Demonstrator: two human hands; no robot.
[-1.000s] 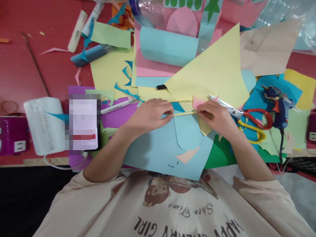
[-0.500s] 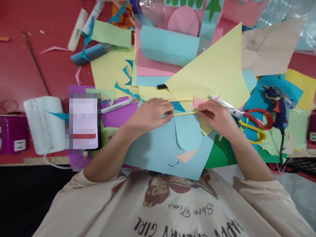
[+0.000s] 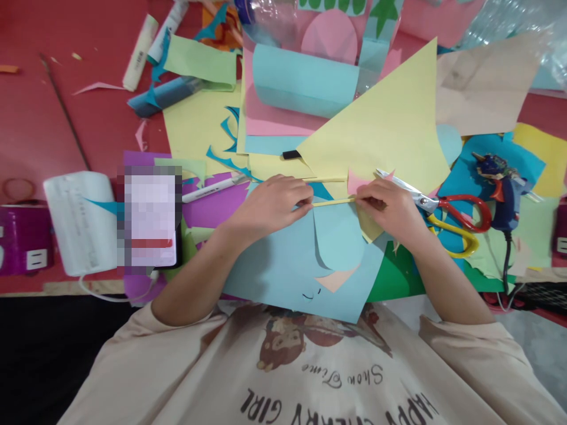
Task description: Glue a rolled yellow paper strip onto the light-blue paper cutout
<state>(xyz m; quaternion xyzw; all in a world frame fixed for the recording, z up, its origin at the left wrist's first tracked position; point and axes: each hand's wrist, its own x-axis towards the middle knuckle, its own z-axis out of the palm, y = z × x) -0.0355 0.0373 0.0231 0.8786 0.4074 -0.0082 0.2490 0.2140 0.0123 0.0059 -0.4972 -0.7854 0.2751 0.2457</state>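
A thin yellow paper strip stretches level between my two hands. Its left end is pinched in the fingers of my left hand; the other end is gripped by my right hand. Below the strip lies a light blue paper sheet with small pen marks, and a rounded light blue piece rests on it. A peach paper scrap is near that piece's lower edge. Close to my right hand are a small pink paper piece and scissors with red and yellow handles.
A phone and a white power bank are at left, with a white pen beside them. A glue gun lies at right. Beyond my hands are a large yellow sheet and a light blue paper roll.
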